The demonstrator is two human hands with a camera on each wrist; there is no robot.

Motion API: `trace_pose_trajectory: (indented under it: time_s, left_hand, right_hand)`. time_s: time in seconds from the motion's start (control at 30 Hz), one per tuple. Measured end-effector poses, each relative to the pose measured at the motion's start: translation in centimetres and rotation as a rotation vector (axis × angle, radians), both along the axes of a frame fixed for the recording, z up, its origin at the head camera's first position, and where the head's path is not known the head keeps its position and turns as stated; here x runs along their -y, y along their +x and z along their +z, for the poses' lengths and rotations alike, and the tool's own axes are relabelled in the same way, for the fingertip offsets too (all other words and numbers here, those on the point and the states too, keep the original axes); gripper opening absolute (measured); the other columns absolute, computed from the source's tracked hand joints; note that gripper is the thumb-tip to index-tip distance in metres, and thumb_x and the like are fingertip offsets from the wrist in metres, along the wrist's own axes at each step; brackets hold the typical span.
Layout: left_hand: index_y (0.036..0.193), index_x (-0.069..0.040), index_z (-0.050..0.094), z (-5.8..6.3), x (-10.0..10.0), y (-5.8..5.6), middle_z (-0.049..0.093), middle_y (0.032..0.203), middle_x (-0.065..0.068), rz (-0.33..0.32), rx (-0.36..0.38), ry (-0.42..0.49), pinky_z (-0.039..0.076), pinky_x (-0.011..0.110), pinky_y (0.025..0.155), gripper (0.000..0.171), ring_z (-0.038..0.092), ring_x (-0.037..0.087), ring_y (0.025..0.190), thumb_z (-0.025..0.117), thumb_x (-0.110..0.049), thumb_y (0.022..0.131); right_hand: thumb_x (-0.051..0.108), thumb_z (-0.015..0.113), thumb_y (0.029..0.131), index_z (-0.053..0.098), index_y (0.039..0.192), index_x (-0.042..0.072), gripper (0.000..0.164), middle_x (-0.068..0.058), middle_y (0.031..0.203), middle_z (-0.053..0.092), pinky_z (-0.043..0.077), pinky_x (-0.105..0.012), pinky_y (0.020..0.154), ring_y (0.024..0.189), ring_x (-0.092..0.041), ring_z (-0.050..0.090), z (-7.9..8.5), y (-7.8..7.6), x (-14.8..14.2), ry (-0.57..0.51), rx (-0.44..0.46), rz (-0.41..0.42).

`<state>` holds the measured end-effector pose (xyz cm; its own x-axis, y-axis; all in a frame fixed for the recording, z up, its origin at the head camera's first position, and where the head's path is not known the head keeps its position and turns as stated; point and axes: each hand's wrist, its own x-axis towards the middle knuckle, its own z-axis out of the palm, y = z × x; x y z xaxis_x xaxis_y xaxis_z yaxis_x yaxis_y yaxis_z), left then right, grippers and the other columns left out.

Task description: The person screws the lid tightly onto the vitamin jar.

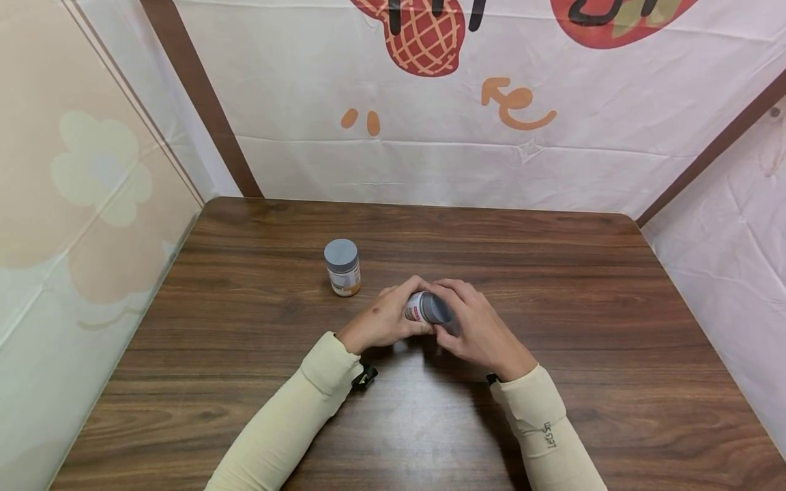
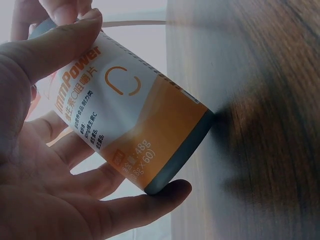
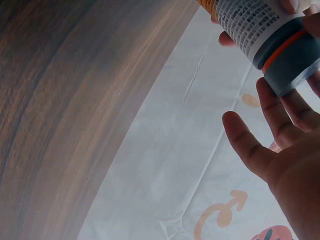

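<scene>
Over the middle of the table, my left hand (image 1: 385,318) grips a tilted supplement bottle (image 2: 122,102) round its body. Its label is white and orange, with "ImmPower" and a large C, and the base is dark. In the left wrist view the thumb lies across the label and one fingertip touches the base. At the other end, my right hand (image 1: 475,332) holds the dark grey lid (image 3: 292,62) between thumb and fingers. An orange ring shows just below the lid in the right wrist view. The lid is still at the bottle's mouth.
A second bottle (image 1: 344,273) with a grey lid and a white and orange label stands upright, behind and left of my hands. The brown wooden table (image 1: 552,273) reaches back to a printed white cloth (image 1: 295,102), with cloth also at both sides.
</scene>
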<state>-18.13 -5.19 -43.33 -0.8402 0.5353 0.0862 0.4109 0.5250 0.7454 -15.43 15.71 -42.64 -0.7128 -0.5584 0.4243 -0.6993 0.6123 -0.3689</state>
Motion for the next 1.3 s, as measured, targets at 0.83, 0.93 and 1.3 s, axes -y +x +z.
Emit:
trace_pose_trajectory:
  time_s: [0.83,0.93,1.3]
  left_hand:
    - [0.124,-0.015,0.055,-0.03,-0.01,0.03,0.065,0.112,0.004,-0.009,-0.012,0.01,0.046,0.04,0.084,0.052,0.059,0.023,0.097,0.085,-0.024,0.082]
    - [0.124,-0.015,0.055,-0.1,0.04,0.01,0.066,0.114,0.004,-0.002,-0.013,0.011,0.045,0.041,0.085,0.054,0.059,0.024,0.099,0.086,-0.022,0.081]
    - [0.123,-0.015,0.055,-0.07,-0.05,0.05,0.066,0.115,0.005,-0.006,-0.039,0.021,0.044,0.044,0.088,0.055,0.06,0.027,0.102,0.087,-0.017,0.078]
  right_hand:
    - [0.028,0.079,0.083,0.058,0.13,0.003,0.058,-0.013,0.119,0.06,0.046,-0.049,0.088,0.108,-0.029,0.057,-0.03,0.05,0.19,0.011,0.003,-0.09]
    - [0.022,0.081,0.081,0.055,0.135,0.005,0.062,-0.014,0.128,0.055,0.045,-0.053,0.091,0.114,-0.031,0.055,-0.09,0.04,0.13,-0.002,-0.005,-0.045]
    - [0.014,0.077,0.079,0.055,0.136,0.007,0.061,-0.015,0.125,0.057,0.047,-0.05,0.084,0.108,-0.03,0.057,-0.23,0.0,-0.01,0.001,-0.033,-0.011]
